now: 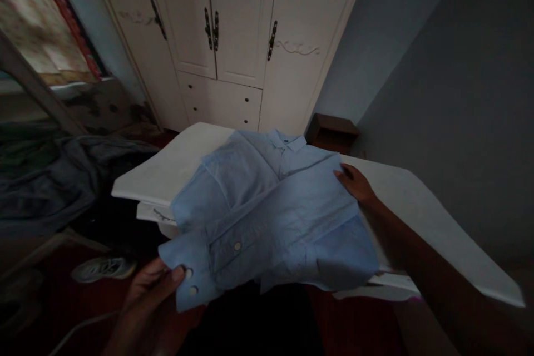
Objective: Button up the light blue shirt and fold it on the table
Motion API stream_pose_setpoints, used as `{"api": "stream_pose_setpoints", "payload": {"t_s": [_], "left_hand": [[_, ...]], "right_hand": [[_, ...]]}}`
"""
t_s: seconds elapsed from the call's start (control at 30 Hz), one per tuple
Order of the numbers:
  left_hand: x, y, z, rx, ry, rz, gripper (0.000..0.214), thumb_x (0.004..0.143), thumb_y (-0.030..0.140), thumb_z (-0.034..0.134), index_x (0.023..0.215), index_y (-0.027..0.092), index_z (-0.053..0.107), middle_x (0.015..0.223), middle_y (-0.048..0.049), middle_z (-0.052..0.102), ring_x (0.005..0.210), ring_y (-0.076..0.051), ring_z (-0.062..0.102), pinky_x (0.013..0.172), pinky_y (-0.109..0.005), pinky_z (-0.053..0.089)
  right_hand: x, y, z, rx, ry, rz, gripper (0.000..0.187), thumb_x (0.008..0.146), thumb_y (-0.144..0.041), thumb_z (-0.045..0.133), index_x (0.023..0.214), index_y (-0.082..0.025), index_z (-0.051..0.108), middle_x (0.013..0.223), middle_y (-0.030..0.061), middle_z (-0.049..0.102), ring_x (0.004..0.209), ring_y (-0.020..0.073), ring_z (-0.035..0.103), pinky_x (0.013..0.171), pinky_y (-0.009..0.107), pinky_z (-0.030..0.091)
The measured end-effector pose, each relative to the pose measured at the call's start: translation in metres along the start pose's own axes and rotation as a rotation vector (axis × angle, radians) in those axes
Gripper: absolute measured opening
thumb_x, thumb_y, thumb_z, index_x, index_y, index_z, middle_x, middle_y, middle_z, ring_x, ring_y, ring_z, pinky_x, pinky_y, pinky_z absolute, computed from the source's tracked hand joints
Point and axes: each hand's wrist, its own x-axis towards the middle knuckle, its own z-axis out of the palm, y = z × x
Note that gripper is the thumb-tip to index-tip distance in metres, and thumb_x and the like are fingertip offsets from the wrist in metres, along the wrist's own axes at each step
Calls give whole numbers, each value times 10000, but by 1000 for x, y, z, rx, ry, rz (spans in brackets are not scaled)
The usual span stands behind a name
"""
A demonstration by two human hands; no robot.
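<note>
A light blue button shirt (267,211) lies partly folded on a white table (183,161), collar pointing toward the far side. My left hand (152,289) pinches the buttoned cuff of a sleeve at the near left corner, thumb on top. My right hand (354,181) rests on the shirt's right edge near the shoulder, fingers pressed on the cloth. Part of the shirt hangs over the table's near edge.
A white wardrobe (233,39) with dark handles stands behind the table. A small brown wooden stand (334,130) sits at its right. Dark clothes (54,178) are piled at left. A pale shoe (102,268) lies on the red floor. A grey wall is at right.
</note>
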Motion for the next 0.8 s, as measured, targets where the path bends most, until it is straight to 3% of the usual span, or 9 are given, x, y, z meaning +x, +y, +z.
{"api": "stream_pose_setpoints", "payload": {"t_s": [0.13, 0.27, 0.43, 0.6, 0.7, 0.8], "left_hand": [[3, -10, 1, 28, -92, -65, 429, 542, 332, 872, 912, 181, 715, 847, -53, 753, 808, -260, 707, 700, -312, 564], [11, -35, 2, 102, -149, -118, 378, 664, 435, 788, 931, 185, 697, 863, -53, 738, 760, -231, 697, 657, -297, 544], [7, -57, 3, 78, -180, 11, 316, 707, 421, 761, 962, 254, 675, 824, -10, 720, 675, -193, 667, 602, -286, 525], [-2, -44, -6, -90, -24, 36, 449, 620, 435, 805, 984, 210, 668, 776, -39, 716, 680, -233, 681, 588, -311, 533], [7, -40, -3, -28, 23, 6, 406, 537, 444, 823, 820, 195, 672, 694, -16, 689, 639, -211, 658, 555, -287, 520], [22, -49, 4, 114, 47, -18, 369, 465, 445, 809, 666, 190, 634, 626, -4, 655, 588, -191, 627, 531, -283, 508]], "right_hand": [[-9, -8, -5, 125, 122, 64, 535, 766, -580, 596, 1088, -156, 650, 1110, 136, 671, 1016, 261, 624, 938, 426, 464], [-14, -17, -9, 154, 160, 103, 382, 804, -456, 586, 1022, -155, 672, 1108, 140, 678, 1017, 228, 617, 935, 369, 440], [-16, -21, -9, 130, 199, 121, 318, 813, -365, 599, 1014, -132, 678, 1126, 162, 673, 1019, 201, 614, 923, 329, 423], [-16, -24, -10, 100, 165, 137, 243, 816, -321, 603, 967, -146, 677, 1082, 156, 680, 975, 195, 618, 897, 326, 421], [-15, -25, -9, 112, 179, 147, 216, 800, -323, 608, 923, -158, 676, 1055, 156, 681, 950, 203, 612, 891, 343, 419], [-15, -23, -8, 181, 195, 125, 269, 774, -390, 614, 901, -159, 667, 1025, 152, 685, 923, 219, 611, 891, 374, 428]]}}
